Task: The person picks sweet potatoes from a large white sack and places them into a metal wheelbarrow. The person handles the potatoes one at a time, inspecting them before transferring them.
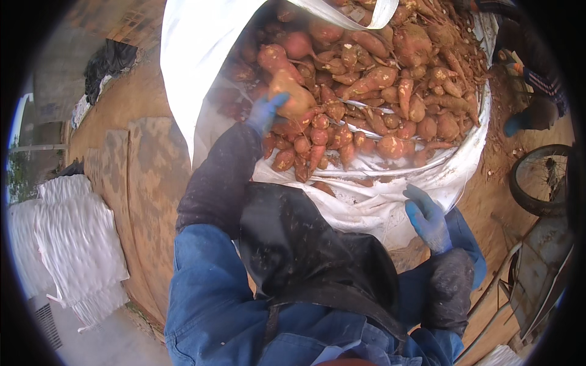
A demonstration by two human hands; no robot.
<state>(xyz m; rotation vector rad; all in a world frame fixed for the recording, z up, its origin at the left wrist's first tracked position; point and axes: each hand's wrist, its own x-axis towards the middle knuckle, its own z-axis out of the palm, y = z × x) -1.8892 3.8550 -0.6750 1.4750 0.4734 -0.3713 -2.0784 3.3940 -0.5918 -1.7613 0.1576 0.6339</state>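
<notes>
A big open white woven sack (464,165) holds a heap of reddish-brown sweet potatoes (378,82) of mixed sizes. My left hand (267,111), in a blue glove, grips a large knobbly sweet potato (292,97) at the left of the heap, with more tubers around it. My right hand (424,216), also gloved, hangs open and empty over the sack's near edge, its fingers loosely bent. A black apron (293,244) covers my lap just below the sack.
Another person's gloved hand and dark sleeve (531,122) are beside the sack at right, above a wheel (519,183) and metal cart (537,262). Stacked white sacks (79,244) lie at left on brown ground (140,171), with a dark heap (107,64) behind.
</notes>
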